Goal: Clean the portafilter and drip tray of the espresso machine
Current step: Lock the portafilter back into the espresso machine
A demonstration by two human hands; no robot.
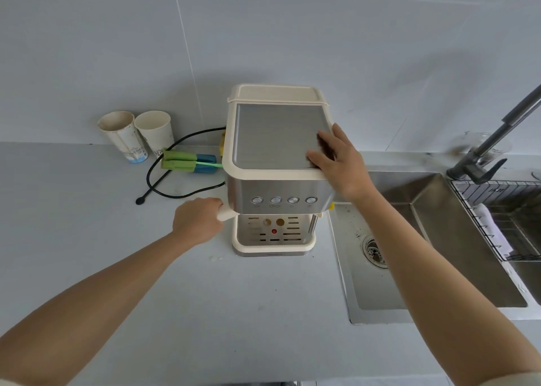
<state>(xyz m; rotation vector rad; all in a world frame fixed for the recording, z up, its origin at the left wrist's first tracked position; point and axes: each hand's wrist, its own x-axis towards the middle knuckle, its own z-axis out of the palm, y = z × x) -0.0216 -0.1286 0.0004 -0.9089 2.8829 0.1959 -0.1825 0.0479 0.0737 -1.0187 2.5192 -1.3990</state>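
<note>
A cream and steel espresso machine (272, 139) stands on the grey counter beside the sink. My right hand (336, 160) lies flat on the right part of its steel top, fingers spread. My left hand (199, 223) grips the cream portafilter handle (227, 213), which sticks out to the left under the button panel; the portafilter head is hidden beneath the machine. The drip tray (273, 243), cream-rimmed with a slotted steel grid and a red float, sits in the machine's base.
Two used paper cups (137, 135) stand at the back left by the wall. Green and blue brushes (187, 161) and a black power cord (164, 180) lie left of the machine. A steel sink (439, 239) with faucet (494, 139) and a wire rack (497, 218) is to the right.
</note>
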